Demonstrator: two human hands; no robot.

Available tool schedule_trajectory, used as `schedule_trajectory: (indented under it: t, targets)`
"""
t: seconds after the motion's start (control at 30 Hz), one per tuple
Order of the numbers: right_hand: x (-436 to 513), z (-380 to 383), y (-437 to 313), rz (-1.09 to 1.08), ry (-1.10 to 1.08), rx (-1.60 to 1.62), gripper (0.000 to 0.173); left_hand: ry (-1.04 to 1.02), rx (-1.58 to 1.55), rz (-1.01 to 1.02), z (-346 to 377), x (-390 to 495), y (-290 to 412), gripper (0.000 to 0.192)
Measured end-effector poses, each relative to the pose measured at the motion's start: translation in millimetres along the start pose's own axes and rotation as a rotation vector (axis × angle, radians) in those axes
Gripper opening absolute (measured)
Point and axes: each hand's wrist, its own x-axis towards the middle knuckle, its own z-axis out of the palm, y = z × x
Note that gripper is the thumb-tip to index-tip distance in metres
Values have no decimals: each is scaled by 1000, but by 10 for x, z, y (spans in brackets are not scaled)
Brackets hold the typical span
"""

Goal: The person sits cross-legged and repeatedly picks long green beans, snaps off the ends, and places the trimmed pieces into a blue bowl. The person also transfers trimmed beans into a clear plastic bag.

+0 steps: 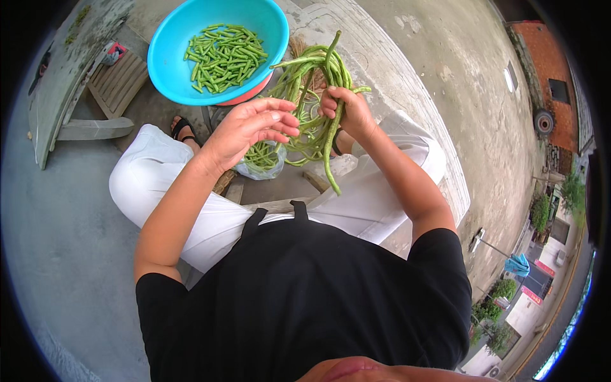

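My right hand (346,107) is closed around a thick bunch of long yardlong beans (329,67), whose ends droop below and beside the fist. To the left, my left hand (255,126) holds nothing; its fingers are apart and reach toward the bunch. Beneath it sits a clear plastic bag (267,167) with green bean pieces or stems in it; my left hand hides part of it. A turquoise basin (167,62) stands beyond my left hand. Short-cut bean pieces (226,57) lie heaped on its bottom.
The basin rests on something pink-red (246,93). A slatted wooden chair (117,81) is at the left. Behind the beans lies a straw broom head (298,47). A pale stone step edge (405,71) curves past my right knee, with a concrete yard (458,95) beyond.
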Motion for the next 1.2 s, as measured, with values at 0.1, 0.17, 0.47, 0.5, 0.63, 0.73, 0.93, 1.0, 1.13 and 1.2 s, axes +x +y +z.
schedule_trajectory:
  t: [0.1, 0.17, 0.47, 0.5, 0.63, 0.73, 0.93, 1.0, 1.13, 1.2]
  targets:
    - [39, -208, 0, 4, -12, 246, 18, 121, 4, -10, -241, 92, 31, 25]
    - [32, -376, 11, -20, -53, 346, 16, 207, -92, 4, -333, 187, -38, 20]
    - [137, -662, 18, -26, -110, 445, 15, 275, -181, 49, -441, 354, -401, 16]
    - [151, -658, 18, -24, -106, 432, 15, 274, -178, 38, -459, 359, -426, 16]
    - [188, -650, 39, -61, -33, 249, 17, 323, -106, -12, -570, 389, -520, 18]
    - [214, -654, 55, -101, 168, 29, 27, 379, 25, -79, -731, 335, -618, 19]
    - [295, -721, 105, -198, 495, -466, 20, 492, 508, -434, -1371, 288, -1220, 19]
    - [352, -746, 187, -288, 534, -577, 26, 439, 782, -587, -1647, 241, -1563, 20]
    - [446, -900, 392, -284, 387, -1189, 36, 318, 1334, -922, -2082, 146, -2276, 28]
    - [463, -977, 528, -177, 253, -1524, 73, 245, 1440, -945, -2203, 90, -2557, 30]
